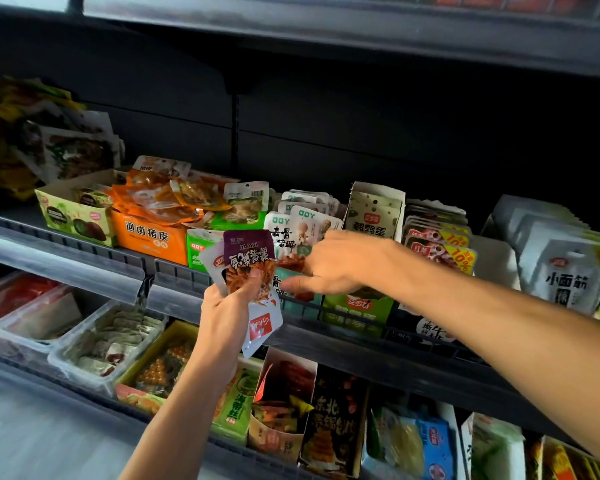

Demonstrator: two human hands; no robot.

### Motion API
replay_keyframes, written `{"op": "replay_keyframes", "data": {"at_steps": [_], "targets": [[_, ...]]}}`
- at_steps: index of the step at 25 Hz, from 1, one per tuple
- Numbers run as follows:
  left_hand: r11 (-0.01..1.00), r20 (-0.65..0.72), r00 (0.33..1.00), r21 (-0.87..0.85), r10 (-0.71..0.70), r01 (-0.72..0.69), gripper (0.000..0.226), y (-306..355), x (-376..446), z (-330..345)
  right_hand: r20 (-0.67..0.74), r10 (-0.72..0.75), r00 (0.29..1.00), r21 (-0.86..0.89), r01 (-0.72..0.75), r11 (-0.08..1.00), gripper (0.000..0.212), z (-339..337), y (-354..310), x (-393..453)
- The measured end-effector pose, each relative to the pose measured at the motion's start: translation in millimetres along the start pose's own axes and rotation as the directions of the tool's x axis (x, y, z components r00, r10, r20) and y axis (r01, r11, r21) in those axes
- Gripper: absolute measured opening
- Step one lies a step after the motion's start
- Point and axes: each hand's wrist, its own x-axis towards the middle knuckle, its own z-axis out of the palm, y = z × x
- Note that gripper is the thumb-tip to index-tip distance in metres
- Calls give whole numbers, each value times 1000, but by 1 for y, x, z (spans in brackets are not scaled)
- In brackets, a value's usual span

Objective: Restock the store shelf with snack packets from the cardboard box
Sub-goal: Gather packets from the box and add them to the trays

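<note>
My left hand [227, 308] grips a small bunch of snack packets [248, 258], held upside down in front of the shelf edge: a purple-topped one in front, white ones with a red label behind and below. My right hand [336, 263] reaches across to the middle shelf [84, 251], fingers spread, touching the white QQY packets [300, 230] standing in their display box. Whether it pinches one of them is hidden by the hand itself. The cardboard box is not in view.
The middle shelf carries an orange display box [149, 237], a green one [198, 249], quail-egg packets [374, 216], red-and-yellow packets [440, 247] and white gluten packets [568, 271]. The lower shelf holds clear trays [104, 344] and more boxed snacks [336, 420]. A dark shelf [326, 26] overhangs above.
</note>
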Motion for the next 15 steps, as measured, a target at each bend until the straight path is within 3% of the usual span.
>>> {"op": "replay_keyframes", "data": {"at_steps": [5, 7, 9, 12, 13, 15], "targets": [[1000, 5, 1000, 17, 10, -10, 24, 1, -2, 1, 4, 5, 1000, -96, -4, 995, 87, 7, -2, 6], [1000, 4, 1000, 16, 7, -7, 25, 2, -3, 1, -74, 32, 997, -38, -35, 999, 83, 4, 2, 8], [1000, 8, 1000, 13, 13, -13, 23, 1, -2, 0, -227, 120, 967, 121, -94, 988, 71, -2, 18, 6], [1000, 9, 1000, 15, 21, -21, 23, 0, -1, 0, -462, 233, 856, 149, -184, 972, 36, -6, 48, 12], [1000, 12, 1000, 16, 17, -17, 26, 1, -1, 0, -459, 286, 842, 197, -217, 956, 18, -6, 52, 14], [1000, 0, 1000, 12, 14, -14, 27, 1, -1, 0, -353, 392, 850, 318, -285, 904, 12, -7, 54, 17]]}}
